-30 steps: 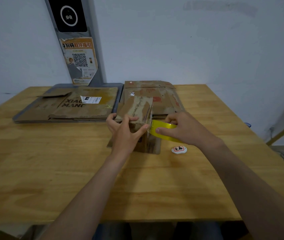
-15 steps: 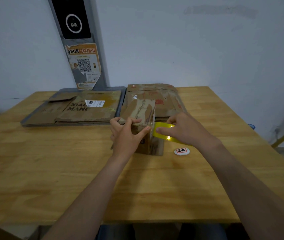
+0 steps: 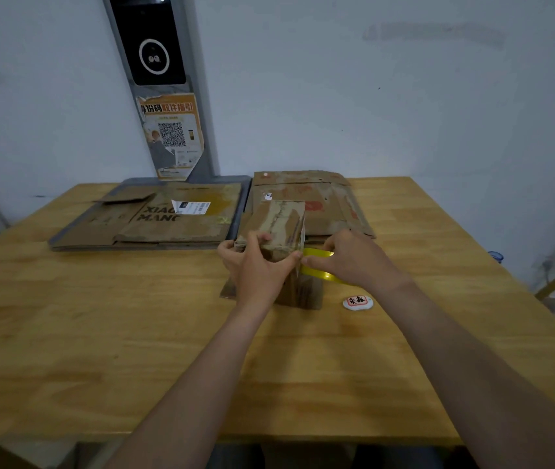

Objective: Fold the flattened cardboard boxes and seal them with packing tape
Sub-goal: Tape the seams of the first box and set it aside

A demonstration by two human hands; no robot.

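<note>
A small folded cardboard box (image 3: 282,221) stands on the wooden table (image 3: 134,333) at mid-depth. My left hand (image 3: 257,265) grips its near top edge, thumb pressed against the right corner. My right hand (image 3: 353,258) holds a yellow roll of packing tape (image 3: 320,264) right beside the box's right side, thumb next to the left thumb. A short stretch of tape seems to run from the roll onto the box. Most of the roll is hidden under my fingers.
Flattened cardboard boxes (image 3: 167,221) lie on a grey tray (image 3: 242,198) at the back left, and another flattened stack (image 3: 323,198) behind the box. A small white oval object with red print (image 3: 357,302) sits on the table right of the box. A wall stands behind the table.
The view has tilted up slightly. Both hands keep their hold; the right hand with the tape roll has stayed tight against the box's right side.
</note>
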